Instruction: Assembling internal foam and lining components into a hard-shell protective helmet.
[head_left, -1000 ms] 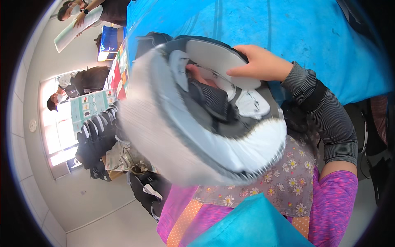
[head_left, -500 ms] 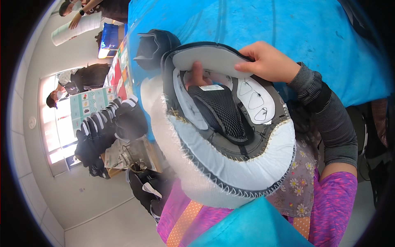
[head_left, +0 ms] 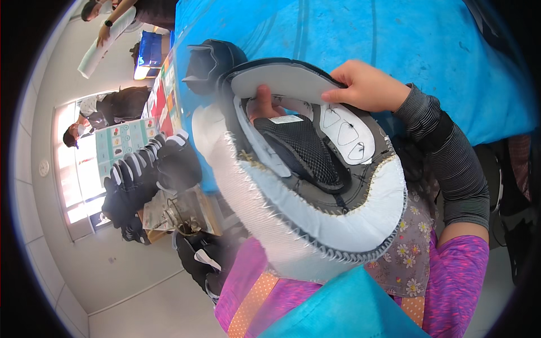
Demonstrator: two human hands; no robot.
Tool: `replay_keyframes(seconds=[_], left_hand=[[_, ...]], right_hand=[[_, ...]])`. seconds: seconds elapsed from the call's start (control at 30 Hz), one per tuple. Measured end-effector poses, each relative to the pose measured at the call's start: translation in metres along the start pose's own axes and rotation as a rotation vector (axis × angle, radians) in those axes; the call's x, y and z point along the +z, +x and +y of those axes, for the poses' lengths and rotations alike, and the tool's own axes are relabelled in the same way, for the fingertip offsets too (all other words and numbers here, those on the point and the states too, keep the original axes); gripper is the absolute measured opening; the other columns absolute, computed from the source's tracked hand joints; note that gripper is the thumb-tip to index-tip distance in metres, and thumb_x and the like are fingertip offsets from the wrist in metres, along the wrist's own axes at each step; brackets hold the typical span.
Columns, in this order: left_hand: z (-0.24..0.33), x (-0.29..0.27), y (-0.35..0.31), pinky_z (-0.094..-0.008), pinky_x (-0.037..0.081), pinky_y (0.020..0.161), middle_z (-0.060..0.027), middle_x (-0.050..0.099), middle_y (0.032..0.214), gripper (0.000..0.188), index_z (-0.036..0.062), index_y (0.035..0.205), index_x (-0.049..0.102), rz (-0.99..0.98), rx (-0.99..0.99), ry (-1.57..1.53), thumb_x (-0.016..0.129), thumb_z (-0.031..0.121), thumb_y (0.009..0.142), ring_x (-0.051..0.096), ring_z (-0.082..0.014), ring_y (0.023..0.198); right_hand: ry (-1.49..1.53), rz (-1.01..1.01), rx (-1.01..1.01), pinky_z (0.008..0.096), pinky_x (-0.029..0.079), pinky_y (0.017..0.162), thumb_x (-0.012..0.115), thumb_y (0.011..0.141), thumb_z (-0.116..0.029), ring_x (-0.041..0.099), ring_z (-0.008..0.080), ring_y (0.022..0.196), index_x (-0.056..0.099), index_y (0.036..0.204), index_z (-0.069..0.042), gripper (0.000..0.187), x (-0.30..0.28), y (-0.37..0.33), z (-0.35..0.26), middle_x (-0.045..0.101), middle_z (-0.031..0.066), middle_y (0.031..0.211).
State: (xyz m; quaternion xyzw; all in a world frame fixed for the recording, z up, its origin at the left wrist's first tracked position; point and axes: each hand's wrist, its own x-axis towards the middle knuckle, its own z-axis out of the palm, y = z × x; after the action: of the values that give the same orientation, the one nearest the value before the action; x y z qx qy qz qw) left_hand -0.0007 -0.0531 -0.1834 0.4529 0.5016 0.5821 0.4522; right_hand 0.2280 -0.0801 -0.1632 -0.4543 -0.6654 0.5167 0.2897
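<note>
I hold what looks like a padded helmet liner (head_left: 369,208), its inside facing up. It has a dark grey shell, light grey pads, a black mesh pad (head_left: 304,152) and a wide white band whose edges are overstitched with thread. My right hand (head_left: 360,87) pinches its far right rim, thumb on the inside. My left hand (head_left: 262,104) shows only partly through the opening, its thumb against the far grey pad; the other fingers are mostly hidden. White woven fabric (head_left: 242,194) runs along the left and lower side; whether it is liner or sleeve I cannot tell.
A blue sheet (head_left: 394,34) covers the table beyond. On it stands a black padded piece (head_left: 211,65). At the left, several black pieces with white tabs (head_left: 141,163) stand in a row by a wooden table (head_left: 208,211). A person at upper left handles a white roll (head_left: 107,42).
The liner has tilted a little, and its mesh pad now sits slightly further right. My right hand has hardly moved. The person at upper left has swung the white roll steeper.
</note>
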Motion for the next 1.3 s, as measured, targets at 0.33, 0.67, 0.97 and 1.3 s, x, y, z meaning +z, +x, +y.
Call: replay_keyframes(seconds=[0.33, 0.67, 0.97, 1.3], left_hand=[[-0.018, -0.013, 0.005, -0.037, 0.055, 0.079, -0.0139, 0.073, 0.101, 0.059, 0.0002, 0.112, 0.067, -0.031, 0.102, -0.097, 0.077, 0.052, 0.085, 0.07, -0.0266, 0.092], [-0.012, -0.005, 0.004, -0.036, 0.054, 0.081, -0.0134, 0.072, 0.103, 0.055, 0.0006, 0.115, 0.065, -0.138, 0.024, -0.145, 0.076, 0.047, 0.087, 0.069, -0.0251, 0.093], [-0.015, -0.01, 0.004, -0.0351, 0.054, 0.082, -0.0129, 0.071, 0.105, 0.052, 0.001, 0.117, 0.064, -0.201, -0.006, -0.158, 0.074, 0.043, 0.089, 0.068, -0.0237, 0.094], [-0.018, -0.012, 0.011, -0.0341, 0.053, 0.083, -0.0124, 0.069, 0.108, 0.049, 0.0015, 0.119, 0.062, -0.227, -0.05, -0.18, 0.072, 0.039, 0.091, 0.067, -0.0222, 0.095]], right_hand=[[-0.08, 0.082, -0.023, 0.0314, 0.044, 0.052, 0.065, 0.097, -0.042, 0.052, 0.0123, 0.055, 0.068, 0.087, 0.007, 0.05, 0.003, 0.003, 0.004, 0.059, 0.0055, 0.063], [0.269, 0.17, -0.095, 0.0281, 0.046, 0.055, 0.066, 0.097, -0.036, 0.055, 0.0087, 0.06, 0.072, 0.089, 0.004, 0.042, 0.012, 0.007, 0.016, 0.063, 0.0036, 0.066], [0.146, 0.392, -0.331, 0.0372, 0.045, 0.057, 0.063, 0.096, -0.038, 0.055, 0.0229, 0.058, 0.067, 0.086, 0.003, 0.043, 0.023, 0.009, 0.015, 0.059, 0.0152, 0.066], [0.182, 0.303, -0.199, 0.0369, 0.044, 0.056, 0.062, 0.098, -0.041, 0.048, 0.021, 0.055, 0.064, 0.082, 0.003, 0.046, 0.014, 0.001, 0.004, 0.054, 0.0146, 0.061]])
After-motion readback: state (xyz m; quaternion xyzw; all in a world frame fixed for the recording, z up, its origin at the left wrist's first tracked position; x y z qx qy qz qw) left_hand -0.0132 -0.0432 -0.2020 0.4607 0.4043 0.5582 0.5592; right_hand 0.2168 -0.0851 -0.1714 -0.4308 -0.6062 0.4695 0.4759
